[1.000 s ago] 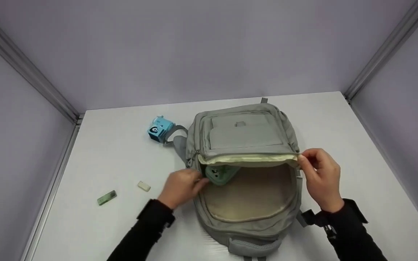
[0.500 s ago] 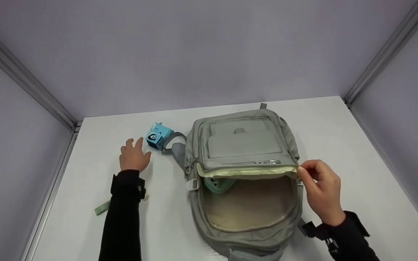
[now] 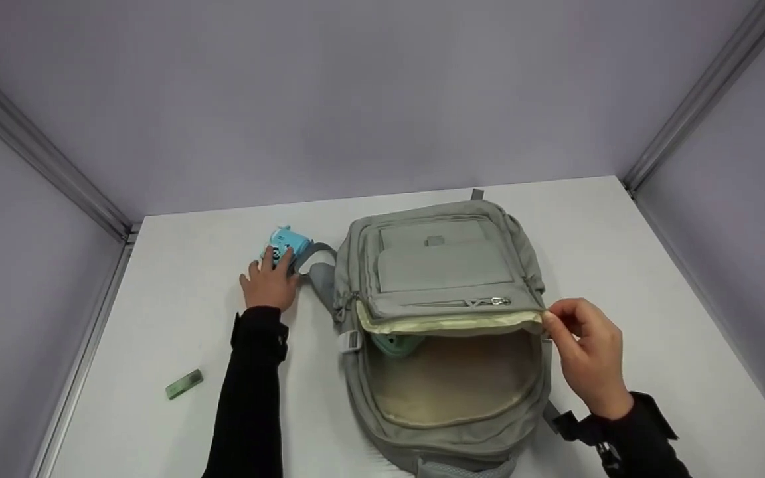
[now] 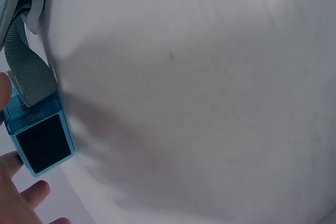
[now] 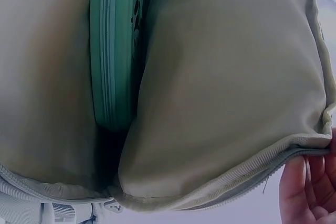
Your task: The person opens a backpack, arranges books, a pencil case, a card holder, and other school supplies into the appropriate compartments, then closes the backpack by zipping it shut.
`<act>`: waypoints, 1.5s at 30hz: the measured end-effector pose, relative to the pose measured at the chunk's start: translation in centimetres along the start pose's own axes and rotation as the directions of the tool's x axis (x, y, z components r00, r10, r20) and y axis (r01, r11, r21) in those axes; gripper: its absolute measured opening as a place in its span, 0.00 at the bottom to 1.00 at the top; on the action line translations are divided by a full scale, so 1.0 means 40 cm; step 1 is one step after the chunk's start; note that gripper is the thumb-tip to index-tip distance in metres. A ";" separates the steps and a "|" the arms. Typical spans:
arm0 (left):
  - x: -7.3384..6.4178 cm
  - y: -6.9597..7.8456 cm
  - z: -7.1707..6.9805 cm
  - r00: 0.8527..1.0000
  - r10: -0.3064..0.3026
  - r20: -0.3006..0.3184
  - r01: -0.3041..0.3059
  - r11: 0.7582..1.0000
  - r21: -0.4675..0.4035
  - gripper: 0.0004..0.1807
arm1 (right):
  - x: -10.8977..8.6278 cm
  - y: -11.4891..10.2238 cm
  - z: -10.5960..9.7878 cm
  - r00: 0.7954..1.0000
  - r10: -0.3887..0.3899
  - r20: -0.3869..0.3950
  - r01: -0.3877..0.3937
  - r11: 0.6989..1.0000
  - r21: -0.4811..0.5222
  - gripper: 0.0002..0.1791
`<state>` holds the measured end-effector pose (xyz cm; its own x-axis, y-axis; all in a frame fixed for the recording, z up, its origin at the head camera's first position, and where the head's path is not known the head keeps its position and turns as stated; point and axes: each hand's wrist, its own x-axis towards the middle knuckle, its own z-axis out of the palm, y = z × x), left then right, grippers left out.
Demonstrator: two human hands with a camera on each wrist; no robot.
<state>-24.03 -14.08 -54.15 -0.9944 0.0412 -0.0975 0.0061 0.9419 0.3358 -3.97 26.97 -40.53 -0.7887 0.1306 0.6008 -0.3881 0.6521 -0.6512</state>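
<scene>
The left hand [image 3: 269, 287] has moved from the grey backpack [image 3: 449, 446]'s mouth to the blue box [image 3: 294, 240] near the bench [image 3: 621, 265]'s far edge, its grip spread apart beside it, contact unclear; the right hand [image 3: 590, 352]'s grip is clamped on the flap [image 3: 445, 269]'s edge; a green case [image 3: 397, 345] sits inside the backpack.

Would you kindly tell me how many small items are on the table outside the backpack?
2 in view: a blue box at the left hand, and a green bar to the left of the left sleeve. Others may be hidden beneath that sleeve.
</scene>
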 end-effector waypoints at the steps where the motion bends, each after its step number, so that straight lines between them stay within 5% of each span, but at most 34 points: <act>1: -0.002 0.000 -0.001 1.000 -0.004 -0.018 0.004 1.000 -0.002 0.29 | 0.001 0.001 -0.001 1.000 0.000 0.001 0.000 1.000 -0.001 0.08; 12: -0.026 0.000 -0.015 0.986 -0.125 -0.107 0.111 0.985 -0.129 0.21 | 0.014 0.011 0.000 1.000 0.020 0.003 -0.020 1.000 0.012 0.08; 17: -0.051 -0.001 -0.012 0.973 -0.219 -0.077 0.191 0.944 -0.270 0.32 | 0.020 0.024 -0.001 1.000 0.014 0.003 -0.014 1.000 0.011 0.07; 21: -0.081 0.001 -0.011 0.957 -0.286 -0.046 0.264 0.925 -0.273 0.35 | 0.023 0.035 -0.004 1.000 0.016 0.002 -0.016 1.000 -0.001 0.07; 26: -0.106 -0.006 -0.020 0.957 -0.290 -0.017 0.274 0.918 -0.287 0.33 | 0.038 0.046 -0.004 1.000 0.029 -0.010 -0.029 1.000 0.000 0.06; 30: -0.127 -0.009 -0.034 0.972 -0.236 -0.016 0.217 0.914 -0.342 0.33 | 0.046 0.051 -0.001 0.999 0.042 -0.033 -0.042 0.999 -0.002 0.05; 33: -0.176 -0.003 -0.055 0.982 -0.183 -0.040 0.156 0.918 -0.364 0.31 | 0.049 0.053 0.004 0.998 0.043 -0.052 -0.043 0.999 -0.004 0.05; 37: -0.295 0.029 -0.089 0.991 -0.116 -0.073 0.077 0.910 -0.407 0.29 | 0.055 0.054 0.009 0.997 0.039 -0.071 -0.040 0.999 -0.003 0.04; 42: -0.450 0.109 -0.137 0.996 -0.039 -0.082 -0.004 0.884 -0.467 0.27 | 0.067 0.050 0.015 0.996 0.040 -0.080 -0.040 0.999 0.005 0.02; 45: -0.514 0.172 -0.150 0.992 0.101 -0.079 -0.127 0.858 -0.497 0.26 | 0.072 0.046 0.016 0.996 0.046 -0.082 -0.045 0.999 0.011 0.03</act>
<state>-4.18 -10.43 -44.23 -0.9939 0.1098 0.0114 0.0792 0.6372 0.7666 -7.28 28.07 -40.31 -0.7639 0.2209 0.6063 -0.3573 0.6376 -0.6825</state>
